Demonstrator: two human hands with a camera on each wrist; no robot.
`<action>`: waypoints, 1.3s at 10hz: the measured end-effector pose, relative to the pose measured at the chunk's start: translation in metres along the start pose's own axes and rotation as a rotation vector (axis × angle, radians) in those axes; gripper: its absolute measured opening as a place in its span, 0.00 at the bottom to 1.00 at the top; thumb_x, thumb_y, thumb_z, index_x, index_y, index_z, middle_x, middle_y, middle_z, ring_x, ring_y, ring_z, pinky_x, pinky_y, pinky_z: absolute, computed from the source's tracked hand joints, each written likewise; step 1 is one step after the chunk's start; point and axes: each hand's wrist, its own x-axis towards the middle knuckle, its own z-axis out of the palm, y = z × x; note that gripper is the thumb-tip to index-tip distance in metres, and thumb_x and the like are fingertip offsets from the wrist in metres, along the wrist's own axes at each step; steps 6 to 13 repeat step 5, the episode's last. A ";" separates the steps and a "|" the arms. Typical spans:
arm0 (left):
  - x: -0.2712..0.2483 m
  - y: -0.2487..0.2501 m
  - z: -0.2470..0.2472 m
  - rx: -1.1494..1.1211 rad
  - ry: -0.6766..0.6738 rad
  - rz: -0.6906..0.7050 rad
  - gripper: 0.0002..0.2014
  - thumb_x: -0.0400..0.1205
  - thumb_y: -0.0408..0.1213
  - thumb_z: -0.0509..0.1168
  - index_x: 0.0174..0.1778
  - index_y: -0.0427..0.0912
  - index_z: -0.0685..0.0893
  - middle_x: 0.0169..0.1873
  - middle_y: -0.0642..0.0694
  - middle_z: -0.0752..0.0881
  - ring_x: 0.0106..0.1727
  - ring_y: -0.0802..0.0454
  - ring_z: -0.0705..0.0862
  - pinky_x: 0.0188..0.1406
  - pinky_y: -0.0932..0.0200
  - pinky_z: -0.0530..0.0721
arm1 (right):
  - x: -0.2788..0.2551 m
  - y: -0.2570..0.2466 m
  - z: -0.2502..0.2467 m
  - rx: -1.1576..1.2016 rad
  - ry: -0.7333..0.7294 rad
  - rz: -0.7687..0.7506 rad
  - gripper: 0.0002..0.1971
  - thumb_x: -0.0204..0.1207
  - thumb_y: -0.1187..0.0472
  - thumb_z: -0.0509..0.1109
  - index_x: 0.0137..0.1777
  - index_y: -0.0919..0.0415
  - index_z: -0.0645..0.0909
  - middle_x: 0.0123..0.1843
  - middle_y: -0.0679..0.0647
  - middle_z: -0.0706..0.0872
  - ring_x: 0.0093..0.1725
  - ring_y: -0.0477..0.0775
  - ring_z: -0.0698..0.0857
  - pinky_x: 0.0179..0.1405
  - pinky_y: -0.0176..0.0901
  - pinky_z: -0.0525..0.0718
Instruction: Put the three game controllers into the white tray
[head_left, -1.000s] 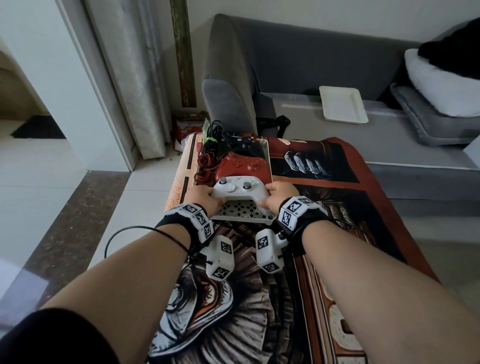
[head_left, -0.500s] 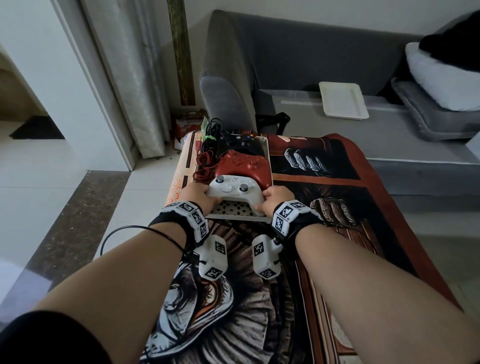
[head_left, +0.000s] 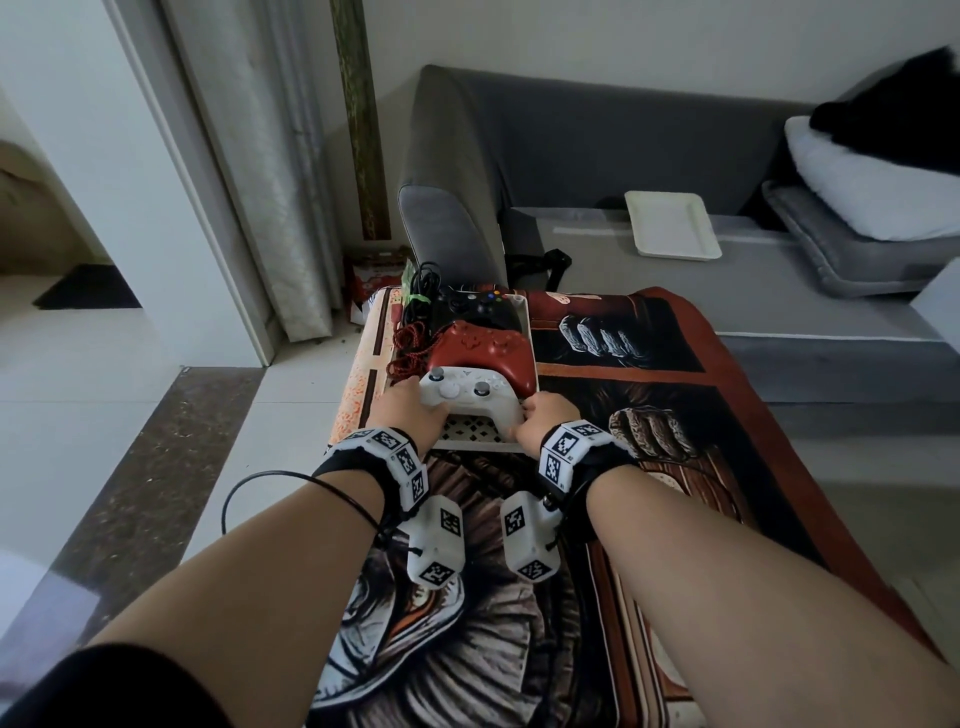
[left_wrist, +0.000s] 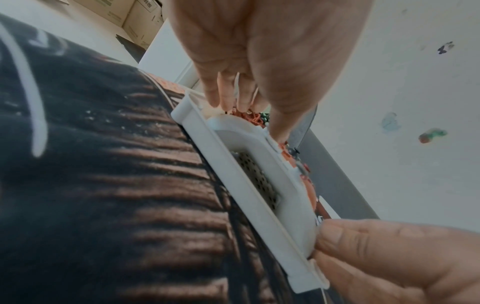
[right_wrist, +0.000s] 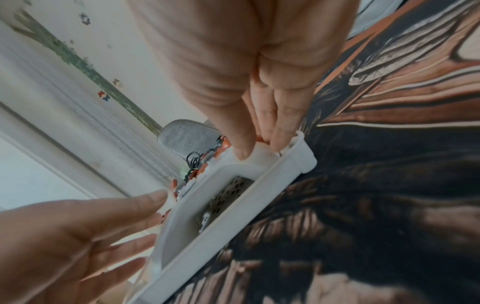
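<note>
The white tray (head_left: 477, 446) lies on a patterned blanket and holds all three controllers. The black controller (head_left: 475, 305) is at the far end and the red controller (head_left: 485, 345) is in the middle. The white controller (head_left: 470, 391) sits at the near end, leaning against the red one. My left hand (head_left: 415, 405) holds its left grip, with the thumb (left_wrist: 276, 125) on top. My right hand (head_left: 543, 418) pinches its right grip (left_wrist: 298, 222). The perforated tray floor (right_wrist: 226, 195) shows between the grips.
Red cable (head_left: 408, 349) and black cable (head_left: 422, 288) bunch at the tray's left side. The blanket (head_left: 649, 415) covers a low surface that drops to a tiled floor on the left. Behind, a grey sofa (head_left: 597, 140) carries a second white tray (head_left: 672, 224) and pillows (head_left: 872, 192).
Both hands have lowered the white controller a little further into the tray's near end. The red and black controllers have not moved.
</note>
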 end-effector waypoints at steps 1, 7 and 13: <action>-0.008 0.009 -0.007 -0.002 0.038 -0.001 0.18 0.81 0.46 0.60 0.64 0.41 0.79 0.62 0.39 0.85 0.62 0.39 0.82 0.49 0.55 0.75 | -0.007 0.002 -0.007 -0.010 0.017 0.016 0.18 0.76 0.61 0.69 0.64 0.67 0.83 0.64 0.60 0.87 0.65 0.62 0.85 0.60 0.45 0.81; -0.041 0.054 -0.047 -0.187 0.152 0.143 0.16 0.83 0.46 0.59 0.56 0.39 0.85 0.52 0.40 0.87 0.61 0.40 0.84 0.49 0.60 0.74 | -0.050 0.004 -0.064 0.145 0.161 -0.050 0.20 0.75 0.55 0.71 0.63 0.66 0.84 0.64 0.61 0.87 0.64 0.61 0.85 0.60 0.44 0.80; -0.041 0.054 -0.047 -0.187 0.152 0.143 0.16 0.83 0.46 0.59 0.56 0.39 0.85 0.52 0.40 0.87 0.61 0.40 0.84 0.49 0.60 0.74 | -0.050 0.004 -0.064 0.145 0.161 -0.050 0.20 0.75 0.55 0.71 0.63 0.66 0.84 0.64 0.61 0.87 0.64 0.61 0.85 0.60 0.44 0.80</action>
